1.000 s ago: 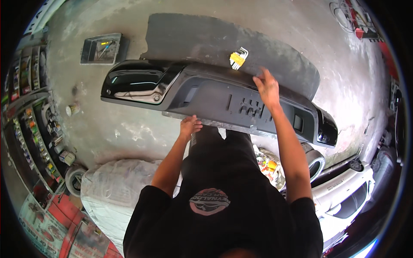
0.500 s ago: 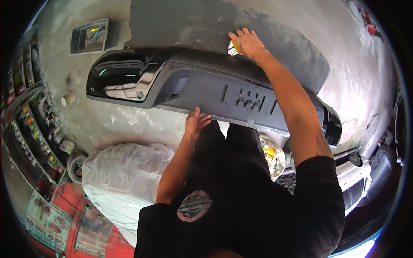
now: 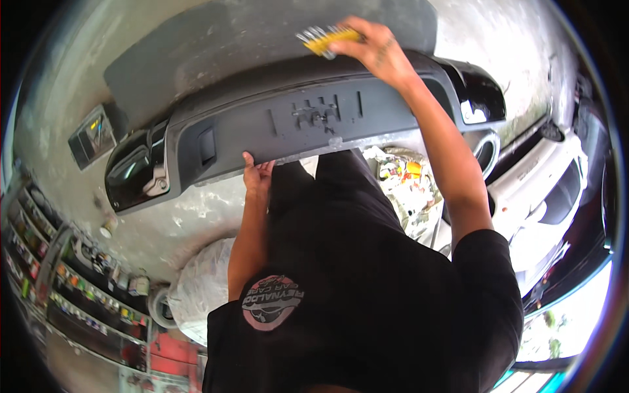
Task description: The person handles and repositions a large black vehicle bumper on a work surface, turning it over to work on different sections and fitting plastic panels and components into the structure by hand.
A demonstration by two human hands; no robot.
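Observation:
A dark grey and glossy black car bumper (image 3: 242, 128) stretches across the view in front of me. My left hand (image 3: 257, 173) grips its near edge, left of the middle, with the thumb up against the grey face. Raised over the far right part of the bumper, my right hand (image 3: 377, 49) is closed on a yellow block with silvery, striped pieces along one side (image 3: 331, 40). Motion blurs the block, so its exact kind is unclear. It appears apart from the bumper.
A grey tray (image 3: 93, 139) with small tools lies on the floor at the left. Shelves of small items (image 3: 98, 298) and a plastic-covered bulk (image 3: 203, 281) stand at the lower left. To the right are a bag of litter (image 3: 409, 180) and a white car (image 3: 540, 177).
My right hand has lifted the yellow block off the far side of the bumper. The view has turned, so the bumper now tilts the other way. My left hand remains at its near edge.

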